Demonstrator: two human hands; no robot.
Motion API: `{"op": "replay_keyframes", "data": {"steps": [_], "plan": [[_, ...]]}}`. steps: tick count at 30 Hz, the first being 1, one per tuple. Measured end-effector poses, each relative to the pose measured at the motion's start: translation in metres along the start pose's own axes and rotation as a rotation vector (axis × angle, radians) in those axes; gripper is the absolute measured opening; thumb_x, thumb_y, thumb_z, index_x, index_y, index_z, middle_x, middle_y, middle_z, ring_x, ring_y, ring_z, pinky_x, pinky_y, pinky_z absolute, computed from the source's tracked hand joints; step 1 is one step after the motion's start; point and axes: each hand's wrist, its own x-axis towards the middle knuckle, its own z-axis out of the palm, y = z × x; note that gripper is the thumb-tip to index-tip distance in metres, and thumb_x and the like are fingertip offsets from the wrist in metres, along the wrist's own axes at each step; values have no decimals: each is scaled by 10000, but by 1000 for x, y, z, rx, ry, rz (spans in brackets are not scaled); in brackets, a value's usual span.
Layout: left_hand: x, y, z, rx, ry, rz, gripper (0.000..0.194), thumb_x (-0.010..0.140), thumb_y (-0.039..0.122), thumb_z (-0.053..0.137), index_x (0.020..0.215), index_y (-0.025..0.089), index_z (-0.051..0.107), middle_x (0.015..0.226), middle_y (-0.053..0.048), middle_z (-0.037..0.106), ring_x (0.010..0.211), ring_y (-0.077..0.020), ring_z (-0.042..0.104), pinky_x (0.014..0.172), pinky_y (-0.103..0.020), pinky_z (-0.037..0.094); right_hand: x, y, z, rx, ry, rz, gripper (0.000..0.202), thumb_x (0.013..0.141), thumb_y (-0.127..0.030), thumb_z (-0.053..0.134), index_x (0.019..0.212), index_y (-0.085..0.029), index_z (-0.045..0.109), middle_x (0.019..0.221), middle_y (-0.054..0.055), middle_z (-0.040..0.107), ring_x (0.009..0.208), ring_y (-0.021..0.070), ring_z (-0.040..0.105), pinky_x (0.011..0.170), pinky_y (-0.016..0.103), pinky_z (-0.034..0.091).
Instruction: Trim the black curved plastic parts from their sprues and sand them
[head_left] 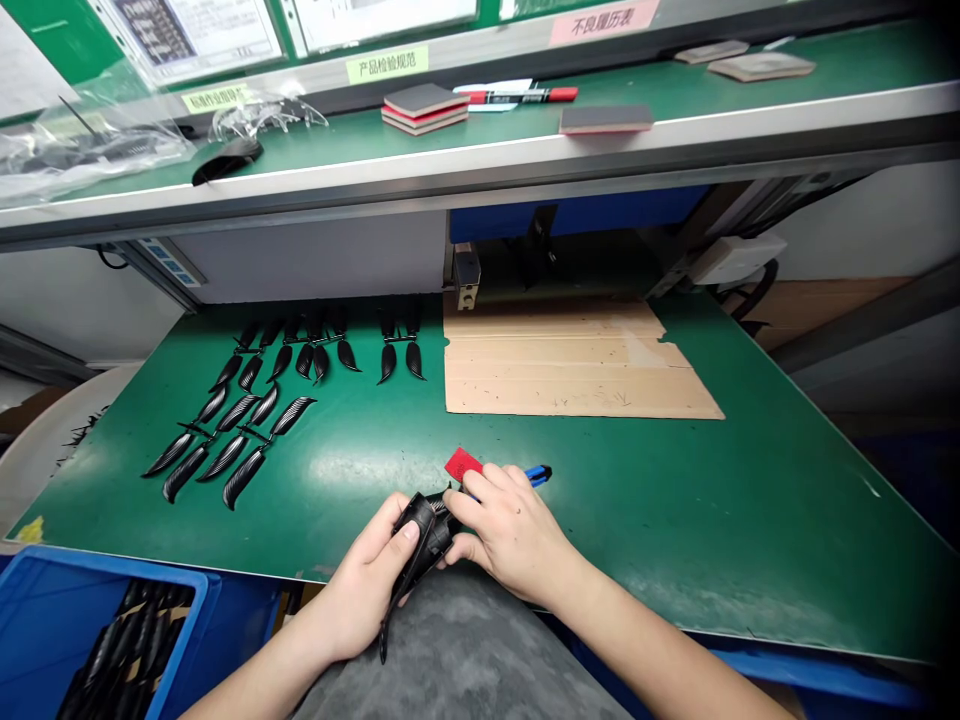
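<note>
Containers sit around the green table [675, 530] I watch remotely. At 8 o'clock a blue bin [112, 562] holds black parts [135, 640] with brown bits among them; at 9, a pale tub [34, 450] has thin dark scraps [84, 428] inside. On the shelf [315, 155] at 10, a clear bag [45, 175] contains dark things, too blurred to name. Near 6 o'clock, my left grip [361, 590] is clamped on a curved black piece [431, 548] at the table's near edge. My right grip [517, 525] bends against its upper end; I cannot tell whether it is clamped there. Just beyond those fingers, a red block [460, 463] and a blue tool [538, 475] show. Black blades [247, 475] lie in rows toward 9.
</note>
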Motion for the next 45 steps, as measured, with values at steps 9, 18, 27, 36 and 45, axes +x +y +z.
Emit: {"op": "replay_keyframes", "data": {"steps": [9,18,27,36,45], "plan": [[-7,6,1,195,-7,93,262,963,422,339,937,206,484,887,7,492,825,-115,425,782,-241,373,-1,-4,9,45,-32,-16,476,880,-639,379,765,-211,554,736,10,577,709,163,460,657,321,247],[-6,7,1,185,12,85,261,951,436,362,952,208,489,863,14,453,768,-109,406,717,-228,387,-6,-2,12,336,-38,29,513,843,-681,378,797,-203,559,775,15,608,727,163,512,683,298,321],[-3,1,0,-94,-49,46,279,940,460,382,1014,194,420,674,48,452,501,-54,361,476,-206,273,-7,-24,16,477,194,197,729,805,-763,151,985,-190,564,883,68,532,814,211,450,757,363,349],[-6,-4,0,-45,-32,116,243,953,426,368,947,196,448,682,47,455,534,-60,367,498,-201,308,-5,-24,16,996,-33,74,623,854,-711,218,759,-188,542,741,23,565,708,156,521,680,288,389],[6,-6,-5,146,-85,-3,299,874,411,534,1119,238,525,1025,-14,623,946,-163,548,871,-282,434,-23,-26,6,537,276,111,484,731,-661,613,948,-229,593,1072,69,597,898,187,568,751,313,415]]}}
